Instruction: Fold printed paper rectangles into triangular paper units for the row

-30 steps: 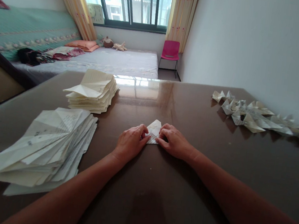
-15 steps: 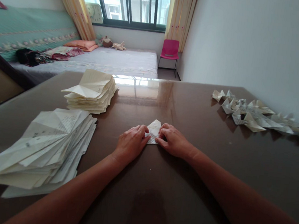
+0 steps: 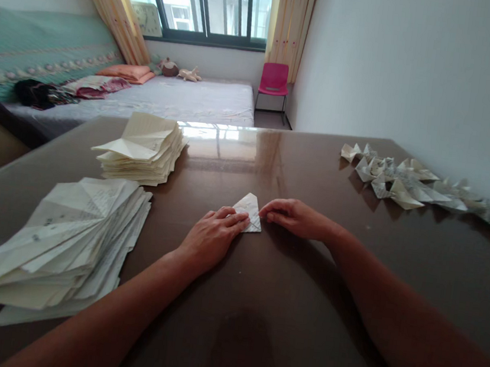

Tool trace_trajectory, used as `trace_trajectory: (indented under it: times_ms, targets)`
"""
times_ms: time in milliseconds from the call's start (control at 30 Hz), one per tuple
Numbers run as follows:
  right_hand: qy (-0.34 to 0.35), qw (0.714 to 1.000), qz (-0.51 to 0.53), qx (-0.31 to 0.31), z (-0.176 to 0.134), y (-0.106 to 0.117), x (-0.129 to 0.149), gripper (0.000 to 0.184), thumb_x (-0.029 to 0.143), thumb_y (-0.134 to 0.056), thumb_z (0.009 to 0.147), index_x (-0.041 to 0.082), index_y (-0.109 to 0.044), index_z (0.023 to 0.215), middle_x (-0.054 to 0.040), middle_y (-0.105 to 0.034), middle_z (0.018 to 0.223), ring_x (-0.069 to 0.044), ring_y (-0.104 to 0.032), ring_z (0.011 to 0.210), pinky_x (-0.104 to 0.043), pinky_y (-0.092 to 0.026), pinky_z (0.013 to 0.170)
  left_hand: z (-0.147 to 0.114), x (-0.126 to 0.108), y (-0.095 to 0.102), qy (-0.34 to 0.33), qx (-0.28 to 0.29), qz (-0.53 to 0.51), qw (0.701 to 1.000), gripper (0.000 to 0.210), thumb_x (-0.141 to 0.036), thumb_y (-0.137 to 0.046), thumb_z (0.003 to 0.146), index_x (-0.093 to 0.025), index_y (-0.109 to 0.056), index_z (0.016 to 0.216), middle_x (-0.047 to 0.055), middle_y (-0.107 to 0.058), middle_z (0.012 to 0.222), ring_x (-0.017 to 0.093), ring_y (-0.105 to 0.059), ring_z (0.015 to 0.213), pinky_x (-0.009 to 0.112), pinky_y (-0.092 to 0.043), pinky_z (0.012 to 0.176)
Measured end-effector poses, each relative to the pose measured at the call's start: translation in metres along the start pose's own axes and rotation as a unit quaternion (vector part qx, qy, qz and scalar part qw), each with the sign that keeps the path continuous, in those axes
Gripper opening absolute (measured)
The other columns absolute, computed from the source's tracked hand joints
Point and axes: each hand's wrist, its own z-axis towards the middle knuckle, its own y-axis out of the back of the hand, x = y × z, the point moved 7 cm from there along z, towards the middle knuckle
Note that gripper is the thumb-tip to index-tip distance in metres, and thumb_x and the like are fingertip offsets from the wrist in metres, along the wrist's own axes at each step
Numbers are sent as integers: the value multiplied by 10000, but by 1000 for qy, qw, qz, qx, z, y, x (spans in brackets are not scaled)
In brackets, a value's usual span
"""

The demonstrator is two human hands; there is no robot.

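A small folded piece of printed paper (image 3: 249, 203) lies on the brown table, its top narrowing to a blunt tip. My left hand (image 3: 211, 234) rests flat on its left part, fingers stretched out over the paper and covering its lower left. At the paper's right edge is my right hand (image 3: 294, 218), its fingers loosely bent and the fingertips touching or nearly touching the edge. I see nothing held between the right thumb and fingers.
Two stacks of creased paper stand on the left, a whiter near stack (image 3: 72, 245) and a yellowish far stack (image 3: 142, 150). Several folded paper shapes (image 3: 406, 182) are heaped along the right wall. Beyond the table (image 3: 210, 322) are a bed (image 3: 202, 98) and a pink chair (image 3: 274, 79).
My right hand has let go of the paper's right side and shifted slightly right, its fingers straighter. My left hand has flattened onto the paper. The view has turned slightly right.
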Motion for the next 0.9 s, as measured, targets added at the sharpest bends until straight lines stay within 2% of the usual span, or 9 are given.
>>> trace_trajectory:
  times_ms: [133,333,433,567,767,900]
  targets:
    - [72,993,-75,57,-10,0,13,345,135,-431,897,178,-655,1155,-88,-635,1090,-157,-593,951,-282,-445,880,1,-1,0,2,2,14,1000,386,-208,-426,933,-288,-522,1298,-13,-546,1350,214,-472,1190,357,-446,896]
    - [112,975,-183,65,-16,-10,34,410,91,-414,887,188,-609,1234,-130,-603,1130,-198,-534,1053,-367,-427,946,1,-2,1,5,-5,25,1000,365,-220,-442,933,-283,-532,1280,-13,-550,1346,209,-479,1189,350,-446,882]
    - [114,972,-190,84,-18,-12,37,439,42,-424,857,193,-614,1223,-114,-597,1170,-190,-524,1080,-355,-417,967,1,-3,2,7,-6,28,1000,352,-230,-455,930,-285,-539,1268,-19,-553,1343,207,-483,1187,346,-447,870]
    - [114,965,-218,86,-20,-14,43,488,47,-435,863,238,-543,1299,-82,-573,1246,-191,-503,1099,-349,-419,956,1,-4,2,7,-4,32,999,352,-237,-463,928,-286,-536,1269,-24,-554,1342,206,-486,1185,350,-447,869]
    - [65,941,-319,90,-23,-20,51,377,163,-506,879,253,-588,1236,-67,-579,1261,-232,-507,1069,-340,-455,818,-2,-5,3,17,-3,53,998,369,-249,-453,932,-302,-514,1293,-42,-534,1363,212,-482,1191,369,-450,849]
    - [38,931,-351,94,-25,-20,54,340,182,-512,883,260,-605,1200,-66,-582,1254,-229,-522,1068,-331,-448,792,-3,-6,5,25,-4,63,998,387,-249,-451,928,-309,-505,1307,-31,-528,1369,220,-486,1184,373,-457,828]
